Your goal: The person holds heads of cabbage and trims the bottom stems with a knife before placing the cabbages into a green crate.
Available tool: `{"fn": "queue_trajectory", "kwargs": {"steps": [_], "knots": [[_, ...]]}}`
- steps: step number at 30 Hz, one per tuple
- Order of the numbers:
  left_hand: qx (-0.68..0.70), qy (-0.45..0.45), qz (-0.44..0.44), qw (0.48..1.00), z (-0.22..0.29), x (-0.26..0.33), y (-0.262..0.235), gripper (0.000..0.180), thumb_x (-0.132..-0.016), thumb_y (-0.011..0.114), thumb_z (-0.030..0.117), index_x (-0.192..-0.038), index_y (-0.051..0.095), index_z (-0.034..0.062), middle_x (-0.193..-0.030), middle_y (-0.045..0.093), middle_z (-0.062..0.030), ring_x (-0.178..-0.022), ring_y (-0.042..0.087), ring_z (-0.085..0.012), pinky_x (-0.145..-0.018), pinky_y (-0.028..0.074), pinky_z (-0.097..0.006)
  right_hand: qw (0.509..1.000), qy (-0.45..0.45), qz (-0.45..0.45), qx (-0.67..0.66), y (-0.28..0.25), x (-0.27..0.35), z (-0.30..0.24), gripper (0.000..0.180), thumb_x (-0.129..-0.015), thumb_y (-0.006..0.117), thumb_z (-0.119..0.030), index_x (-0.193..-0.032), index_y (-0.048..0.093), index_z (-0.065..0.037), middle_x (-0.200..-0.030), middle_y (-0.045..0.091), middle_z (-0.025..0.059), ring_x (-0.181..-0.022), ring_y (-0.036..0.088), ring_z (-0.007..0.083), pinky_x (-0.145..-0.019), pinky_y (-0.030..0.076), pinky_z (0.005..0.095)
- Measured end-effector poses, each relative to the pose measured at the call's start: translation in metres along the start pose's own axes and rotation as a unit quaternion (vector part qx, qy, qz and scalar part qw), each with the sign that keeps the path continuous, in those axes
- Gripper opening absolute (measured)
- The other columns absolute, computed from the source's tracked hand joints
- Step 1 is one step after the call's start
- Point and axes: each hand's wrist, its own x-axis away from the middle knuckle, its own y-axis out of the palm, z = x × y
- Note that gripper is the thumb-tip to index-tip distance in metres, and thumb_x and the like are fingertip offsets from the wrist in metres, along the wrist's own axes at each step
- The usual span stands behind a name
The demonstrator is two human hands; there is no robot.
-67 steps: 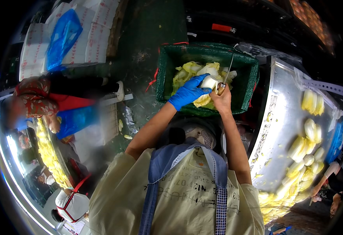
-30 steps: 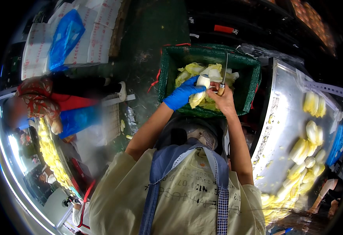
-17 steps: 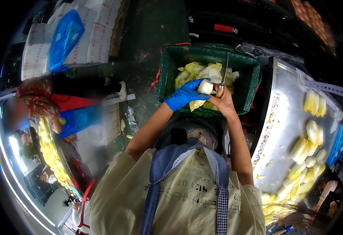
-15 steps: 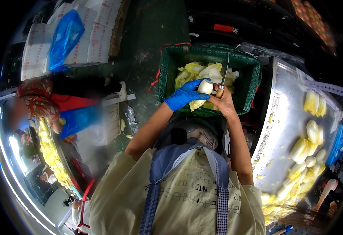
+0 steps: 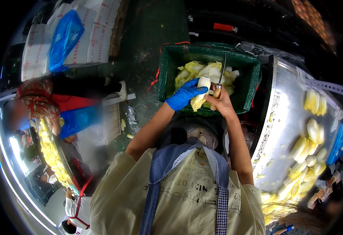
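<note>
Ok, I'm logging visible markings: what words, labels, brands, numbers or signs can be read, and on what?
Beige shirt: dark letters and numbers, which I won't copy out.
White boxes: red print, too small to read reliably.
Red label: any writing is too small to read.

1 white-and-yellow cabbage, held tilted | 1 wood-handled knife, held alongside

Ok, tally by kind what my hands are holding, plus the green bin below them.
Knife: 1, in your right hand
Cabbage: 1, in your gloved left hand
Green bin: 1
Total: 3
</note>
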Motion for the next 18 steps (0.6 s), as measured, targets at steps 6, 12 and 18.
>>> {"fn": "queue_trajectory", "kwargs": {"steps": [6,12,18], "knots": [[0.001,-0.004,-0.008,1.0,-0.003,-0.001,-0.001,0.046,-0.079,0.066,0.017,-0.119,0.049,0.0011,-0.106,0.056,-0.0053,-0.094,0.054,-0.0139,-0.081,0.045,-0.027,0.998,0.028,0.017,0.056,0.002,0.004,-0.004,0.04,-0.071,0.068,-0.004,-0.104,0.045,-0.001,-0.099,0.052,0.0048,-0.087,0.048,0.0115,-0.078,0.041,0.0255],[-0.027,0.004,-0.008,1.0,-0.002,-0.002,0.004,0.044,-0.079,0.066,0.017,-0.117,0.05,0.001,-0.104,0.057,-0.005,-0.092,0.054,-0.0132,-0.08,0.044,-0.026,0.998,0.033,0.013,0.054,0.002,0.005,-0.006,0.039,-0.072,0.064,-0.003,-0.104,0.041,-0.003,-0.086,0.052,0.0023,-0.067,0.048,0.0082,-0.055,0.041,0.0236],[0.004,-0.012,-0.008,1.0,0.002,0.0,0.007,0.042,-0.079,0.066,0.017,-0.116,0.051,0.0025,-0.103,0.057,-0.0039,-0.091,0.054,-0.0124,-0.08,0.044,-0.027,0.999,-0.004,0.034,0.029,0.003,0.002,0.008,0.04,-0.072,0.063,-0.003,-0.104,0.039,-0.003,-0.08,0.051,0.0035,-0.063,0.046,0.0077,-0.053,0.04,0.0236]]}}
